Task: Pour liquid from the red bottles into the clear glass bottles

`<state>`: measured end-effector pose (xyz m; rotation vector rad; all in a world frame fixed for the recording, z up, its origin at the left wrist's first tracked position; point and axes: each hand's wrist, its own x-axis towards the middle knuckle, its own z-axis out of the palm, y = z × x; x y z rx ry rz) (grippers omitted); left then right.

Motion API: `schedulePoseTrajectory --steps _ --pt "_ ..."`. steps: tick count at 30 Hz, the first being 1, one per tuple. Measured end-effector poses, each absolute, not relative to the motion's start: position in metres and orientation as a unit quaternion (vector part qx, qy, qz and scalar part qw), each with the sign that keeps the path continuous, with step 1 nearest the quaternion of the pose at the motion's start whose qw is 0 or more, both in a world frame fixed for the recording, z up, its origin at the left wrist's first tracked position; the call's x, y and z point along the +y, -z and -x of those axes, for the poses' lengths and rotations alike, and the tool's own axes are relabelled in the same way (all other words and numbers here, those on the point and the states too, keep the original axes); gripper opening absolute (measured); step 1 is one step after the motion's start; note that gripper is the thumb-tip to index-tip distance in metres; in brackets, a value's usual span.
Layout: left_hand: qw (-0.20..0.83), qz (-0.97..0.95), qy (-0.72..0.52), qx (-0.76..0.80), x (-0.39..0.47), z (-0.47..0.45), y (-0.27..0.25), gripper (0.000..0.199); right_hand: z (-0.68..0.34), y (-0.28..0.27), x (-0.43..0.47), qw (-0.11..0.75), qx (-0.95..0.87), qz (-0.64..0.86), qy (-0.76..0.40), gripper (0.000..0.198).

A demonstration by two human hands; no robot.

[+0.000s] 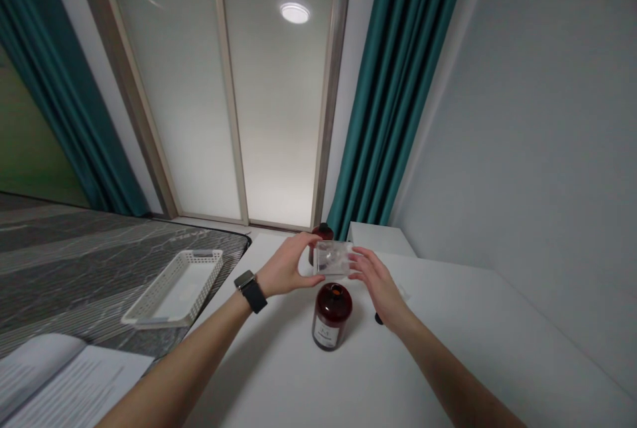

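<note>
Head-worn view, forward and down over table [358, 388]

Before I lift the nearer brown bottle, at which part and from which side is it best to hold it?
Probably around the wide body of the brown bottle, from the right: it stands upright, its round sides offer more to hold than the short neck, and in this view the clear container sits just above its top.

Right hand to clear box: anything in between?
Nothing visible. The right hand's fingers are right at the clear box's right end; the left hand grips the other. The front bottle appears below the box, not between.
</note>
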<state>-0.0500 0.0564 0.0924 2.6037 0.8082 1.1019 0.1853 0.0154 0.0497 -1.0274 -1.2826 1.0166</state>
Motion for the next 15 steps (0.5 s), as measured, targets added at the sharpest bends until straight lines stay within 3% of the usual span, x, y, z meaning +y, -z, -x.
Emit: schedulePoseTrajectory --steps 4,10,15 --pt "0.114 -0.849 -0.411 0.311 0.058 0.065 -0.085 0.060 -0.185 -0.024 -0.010 0.580 -0.604 0.435 -0.330 0.040" --pt "0.136 -0.807 -0.443 0.366 0.059 0.077 -0.052 0.057 -0.168 0.016 -0.045 0.501 -0.668 0.465 -0.294 0.090" --pt "0.165 -0.780 -0.458 0.393 0.055 0.078 -0.022 0.056 -0.158 0.029 -0.047 0.477 -0.647 0.509 -0.308 0.095"
